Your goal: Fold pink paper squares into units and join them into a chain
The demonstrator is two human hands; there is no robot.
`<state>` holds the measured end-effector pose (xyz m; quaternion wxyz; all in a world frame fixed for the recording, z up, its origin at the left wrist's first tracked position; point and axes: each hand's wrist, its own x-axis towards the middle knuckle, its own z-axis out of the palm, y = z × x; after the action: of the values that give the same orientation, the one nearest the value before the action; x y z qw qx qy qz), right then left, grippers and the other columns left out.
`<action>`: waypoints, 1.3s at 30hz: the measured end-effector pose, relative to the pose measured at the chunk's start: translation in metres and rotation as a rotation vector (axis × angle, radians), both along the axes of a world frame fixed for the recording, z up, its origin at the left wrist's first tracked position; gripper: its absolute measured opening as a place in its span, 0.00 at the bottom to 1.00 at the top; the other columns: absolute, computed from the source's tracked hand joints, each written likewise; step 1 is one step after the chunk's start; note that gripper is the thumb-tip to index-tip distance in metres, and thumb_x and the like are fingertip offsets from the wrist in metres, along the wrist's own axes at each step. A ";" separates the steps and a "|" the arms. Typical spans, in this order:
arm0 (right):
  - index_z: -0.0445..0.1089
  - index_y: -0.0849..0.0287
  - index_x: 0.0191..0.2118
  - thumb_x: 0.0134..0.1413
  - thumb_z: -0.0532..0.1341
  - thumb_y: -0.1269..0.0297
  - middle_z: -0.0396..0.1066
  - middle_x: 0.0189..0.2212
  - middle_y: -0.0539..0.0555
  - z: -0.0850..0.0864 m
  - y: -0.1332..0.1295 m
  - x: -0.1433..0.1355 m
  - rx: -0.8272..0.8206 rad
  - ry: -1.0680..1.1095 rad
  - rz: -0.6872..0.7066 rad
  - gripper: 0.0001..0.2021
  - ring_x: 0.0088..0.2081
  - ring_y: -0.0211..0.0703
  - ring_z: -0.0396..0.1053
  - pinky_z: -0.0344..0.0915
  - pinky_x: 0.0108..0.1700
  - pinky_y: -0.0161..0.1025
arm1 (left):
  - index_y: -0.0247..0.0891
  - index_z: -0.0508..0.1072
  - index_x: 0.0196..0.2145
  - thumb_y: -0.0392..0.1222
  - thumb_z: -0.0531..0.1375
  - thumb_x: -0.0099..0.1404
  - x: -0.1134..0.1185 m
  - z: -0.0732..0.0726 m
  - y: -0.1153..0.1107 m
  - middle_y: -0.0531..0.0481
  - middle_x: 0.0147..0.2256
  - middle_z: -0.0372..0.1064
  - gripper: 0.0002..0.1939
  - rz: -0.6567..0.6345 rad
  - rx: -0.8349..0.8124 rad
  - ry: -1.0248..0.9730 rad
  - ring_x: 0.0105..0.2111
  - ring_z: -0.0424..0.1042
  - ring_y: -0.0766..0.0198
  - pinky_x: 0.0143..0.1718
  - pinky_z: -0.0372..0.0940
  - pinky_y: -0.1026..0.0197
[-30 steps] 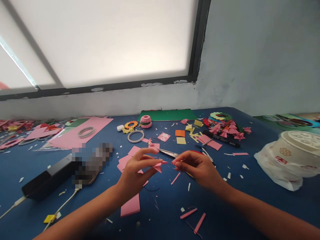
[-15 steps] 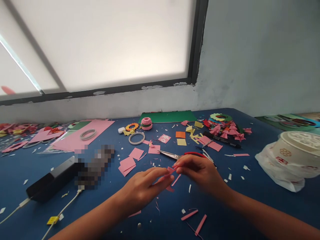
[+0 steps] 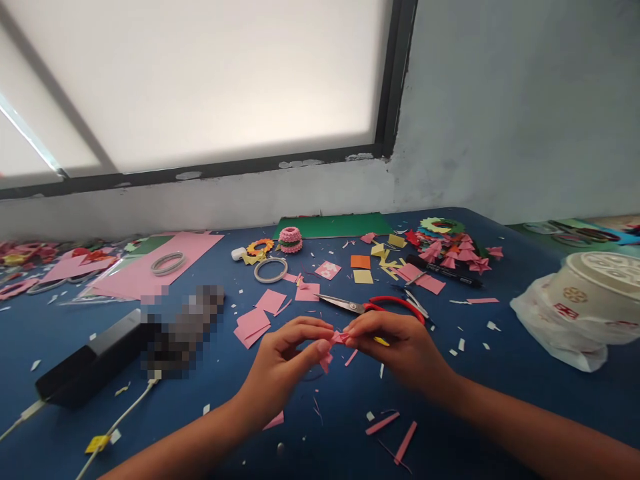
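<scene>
A small folded piece of pink paper (image 3: pixel 340 337) is held between both hands above the blue table. My left hand (image 3: pixel 293 353) pinches its left side between thumb and fingers, and part of the paper hangs below the thumb. From the right, my right hand (image 3: pixel 395 340) pinches the other end. Its fingers partly hide the folds. Just beyond the hands lie scissors (image 3: pixel 355 307) with red handles. Square pink papers (image 3: pixel 253 327) lie to the left of them, and thin pink paper strips (image 3: pixel 405 443) lie nearer me on the right.
Tape rolls (image 3: pixel 271 270), a black marker (image 3: pixel 445 271) and a heap of folded paper pieces (image 3: pixel 450 247) lie toward the back. A bagged tub (image 3: pixel 585 307) stands at right. A black box (image 3: pixel 95 360) with a cable is at left. Paper scraps are scattered around.
My left hand has turned, its thumb now showing on the near side of the pink paper. Both hands have come closer together on it. The view has shifted slightly.
</scene>
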<state>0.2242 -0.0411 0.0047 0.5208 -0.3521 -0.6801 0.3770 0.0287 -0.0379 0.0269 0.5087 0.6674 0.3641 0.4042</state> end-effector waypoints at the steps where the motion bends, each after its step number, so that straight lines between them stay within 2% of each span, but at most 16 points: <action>1: 0.73 0.56 0.31 0.51 0.63 0.60 0.74 0.30 0.53 -0.001 0.000 0.000 -0.002 -0.007 0.000 0.06 0.34 0.43 0.72 0.71 0.35 0.37 | 0.38 0.77 0.32 0.44 0.62 0.57 0.001 -0.002 0.001 0.46 0.39 0.69 0.08 0.018 -0.042 -0.028 0.33 0.71 0.62 0.31 0.71 0.62; 3: 0.73 0.55 0.30 0.51 0.63 0.61 0.74 0.30 0.53 -0.002 0.000 -0.001 0.010 -0.014 -0.022 0.05 0.34 0.43 0.72 0.71 0.35 0.37 | 0.37 0.76 0.29 0.40 0.65 0.53 0.003 -0.005 0.002 0.48 0.36 0.69 0.05 0.049 -0.072 -0.076 0.33 0.71 0.64 0.31 0.71 0.65; 8: 0.73 0.55 0.30 0.48 0.64 0.63 0.74 0.29 0.52 -0.004 0.001 -0.001 -0.008 0.009 -0.046 0.03 0.33 0.42 0.72 0.70 0.34 0.36 | 0.37 0.74 0.27 0.37 0.64 0.53 0.005 -0.008 0.003 0.52 0.30 0.67 0.02 0.063 -0.090 -0.139 0.31 0.69 0.67 0.31 0.70 0.66; 14: 0.73 0.57 0.30 0.48 0.64 0.62 0.73 0.28 0.52 -0.003 -0.002 -0.006 -0.092 -0.020 -0.011 0.05 0.31 0.41 0.71 0.69 0.33 0.36 | 0.36 0.74 0.27 0.36 0.63 0.55 0.005 -0.006 0.000 0.51 0.30 0.67 0.01 0.042 -0.055 -0.119 0.31 0.69 0.67 0.30 0.69 0.66; 24: 0.70 0.58 0.28 0.49 0.63 0.61 0.72 0.27 0.52 0.002 -0.007 -0.008 -0.232 -0.095 -0.008 0.07 0.30 0.40 0.70 0.68 0.33 0.35 | 0.34 0.73 0.27 0.37 0.63 0.55 0.008 -0.007 -0.003 0.51 0.29 0.69 0.04 0.020 -0.093 -0.115 0.25 0.71 0.67 0.28 0.70 0.64; 32: 0.72 0.58 0.28 0.46 0.65 0.60 0.73 0.27 0.51 0.002 -0.006 -0.009 -0.310 -0.027 0.005 0.07 0.30 0.39 0.70 0.68 0.33 0.35 | 0.35 0.75 0.28 0.37 0.64 0.54 0.007 -0.004 -0.001 0.51 0.27 0.73 0.03 0.035 -0.151 -0.063 0.24 0.72 0.68 0.29 0.68 0.67; 39: 0.74 0.58 0.28 0.42 0.67 0.61 0.73 0.25 0.50 0.001 -0.003 -0.010 -0.380 0.055 0.001 0.07 0.27 0.36 0.69 0.67 0.32 0.33 | 0.34 0.76 0.28 0.38 0.65 0.53 0.007 0.000 0.001 0.49 0.26 0.74 0.05 0.051 -0.198 -0.034 0.25 0.72 0.67 0.30 0.68 0.65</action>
<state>0.2144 -0.0445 0.0059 0.4629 -0.4335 -0.5824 0.5086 0.0359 -0.0370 0.0269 0.5677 0.5976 0.4103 0.3902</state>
